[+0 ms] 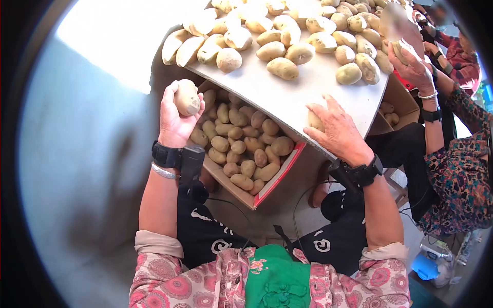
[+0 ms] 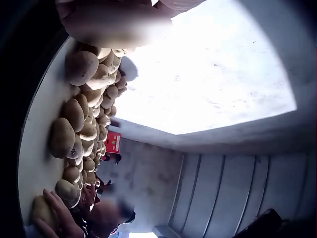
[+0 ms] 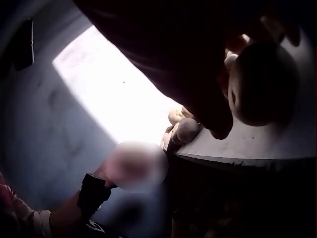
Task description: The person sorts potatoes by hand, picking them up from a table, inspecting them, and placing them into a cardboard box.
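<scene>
My left hand [image 1: 172, 119] is raised left of the table corner, palm up, and grips a pale potato [image 1: 188, 97] with a darker patch at its lower end. At the table's near edge, my right hand [image 1: 341, 131] lies over a second potato [image 1: 315, 122], thumb on the near side and fingers around the far side. Much of that potato is covered by the hand from above; in the right wrist view the potato [image 3: 262, 84] shows dark and large beside the fingers. Several potatoes [image 1: 282, 68] lie on the white tabletop [image 1: 257, 87] beyond both hands.
Below the table edge stands a cardboard box [image 1: 277, 177] full of potatoes. Another box [image 1: 408, 105] with potatoes is at the right. Beside me, another person's hand [image 1: 418, 74] holds a potato above the table's right side. A wall [image 1: 92, 128] is on the left.
</scene>
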A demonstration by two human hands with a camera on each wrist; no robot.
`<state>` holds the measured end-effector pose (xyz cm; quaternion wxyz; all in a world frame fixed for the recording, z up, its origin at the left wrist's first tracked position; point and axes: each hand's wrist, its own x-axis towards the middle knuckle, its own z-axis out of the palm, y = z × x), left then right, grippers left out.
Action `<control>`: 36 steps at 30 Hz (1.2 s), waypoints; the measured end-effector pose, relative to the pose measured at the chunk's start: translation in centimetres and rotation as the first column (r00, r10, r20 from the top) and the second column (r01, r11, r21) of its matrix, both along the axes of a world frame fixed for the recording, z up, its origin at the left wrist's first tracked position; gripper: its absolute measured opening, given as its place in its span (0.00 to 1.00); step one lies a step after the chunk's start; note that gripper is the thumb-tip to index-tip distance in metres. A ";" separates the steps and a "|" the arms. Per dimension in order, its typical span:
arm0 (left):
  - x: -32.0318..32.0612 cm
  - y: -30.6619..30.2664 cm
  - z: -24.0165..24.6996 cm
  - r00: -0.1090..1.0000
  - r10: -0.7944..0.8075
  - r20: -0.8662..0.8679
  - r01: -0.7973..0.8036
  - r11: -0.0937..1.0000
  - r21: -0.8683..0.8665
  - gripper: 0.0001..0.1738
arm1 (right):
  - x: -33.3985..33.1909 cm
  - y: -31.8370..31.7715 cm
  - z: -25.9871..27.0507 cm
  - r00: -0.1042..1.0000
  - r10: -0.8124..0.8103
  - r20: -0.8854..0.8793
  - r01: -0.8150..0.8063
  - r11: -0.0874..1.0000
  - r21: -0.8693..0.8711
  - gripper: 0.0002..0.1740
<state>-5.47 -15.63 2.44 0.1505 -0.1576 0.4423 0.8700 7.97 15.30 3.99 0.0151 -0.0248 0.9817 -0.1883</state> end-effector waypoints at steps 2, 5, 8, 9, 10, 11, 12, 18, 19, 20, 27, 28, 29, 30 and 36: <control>0.4 -1.3 0.0 0.999 0.008 0.036 -0.006 0.998 -0.066 0.18 | -0.5 0.0 -0.6 1.000 0.011 0.029 -0.010 0.999 -0.035 0.28; 0.1 -3.0 -1.7 0.992 -0.071 -0.102 0.060 0.992 -0.107 0.17 | -0.8 -0.7 -0.4 0.999 0.006 0.052 -0.005 1.000 -0.026 0.27; 0.9 -2.9 -1.3 0.991 -0.057 -0.124 0.022 0.963 -0.269 0.17 | -1.0 -1.2 -0.2 0.999 -0.005 0.042 0.007 0.998 -0.061 0.23; 1.3 -2.9 -1.1 0.999 -0.016 -0.046 0.002 0.955 -0.296 0.20 | -1.1 -1.3 -0.1 0.999 -0.013 0.037 0.017 0.993 -0.115 0.21; 1.2 -3.2 -1.0 0.999 -0.010 -0.046 -0.004 0.956 -0.292 0.20 | -1.3 -1.3 0.2 0.999 -0.007 0.036 0.011 0.994 -0.111 0.21; 1.1 -3.5 -1.0 0.998 -0.022 0.061 0.034 0.981 -0.193 0.24 | -1.3 -1.3 0.6 0.998 0.058 -0.022 -0.062 0.977 -0.205 0.19; 0.9 -3.7 -1.0 0.986 -0.046 0.162 0.062 0.994 -0.092 0.28 | -1.4 -1.5 1.1 0.989 0.116 -0.088 -0.137 0.945 -0.296 0.18; 0.1 -3.2 -0.1 0.986 0.058 -0.159 -0.072 0.994 -0.085 0.30 | -0.6 -4.0 3.4 0.962 0.084 0.258 0.117 0.730 -0.673 0.18; 0.1 -3.3 0.1 0.993 0.029 -0.116 -0.037 0.997 -0.065 0.28 | -0.3 -4.5 2.8 0.983 0.124 0.136 -0.009 0.772 -0.636 0.19; 0.1 -3.4 0.3 0.997 -0.001 -0.073 -0.002 0.999 -0.046 0.27 | 0.1 -5.2 3.0 0.962 0.142 0.233 0.051 0.743 -0.667 0.21; -0.1 -3.5 0.6 0.993 0.007 -0.114 -0.013 0.998 -0.054 0.19 | 4.4 -8.9 -1.5 0.742 0.628 0.236 -0.391 0.691 -0.608 0.19; -0.3 -3.4 0.3 0.994 0.029 -0.109 -0.034 0.998 -0.048 0.18 | 5.7 -9.7 -2.7 0.684 0.693 0.228 -0.434 0.637 -0.637 0.18; -0.4 -3.3 0.4 0.995 0.030 -0.095 -0.038 0.996 -0.081 0.18 | 6.9 -10.4 -3.4 0.640 0.720 0.269 -0.468 0.643 -0.607 0.16; -0.3 -3.1 0.3 0.995 0.029 -0.094 -0.036 0.997 -0.075 0.18 | 7.8 -11.1 -3.7 0.595 0.744 0.304 -0.506 0.641 -0.578 0.15; 0.1 -3.5 0.7 0.989 -0.014 -0.149 0.011 1.000 -0.016 0.17 | 6.0 -11.7 -3.6 0.878 0.477 0.039 -0.428 0.817 -0.386 0.19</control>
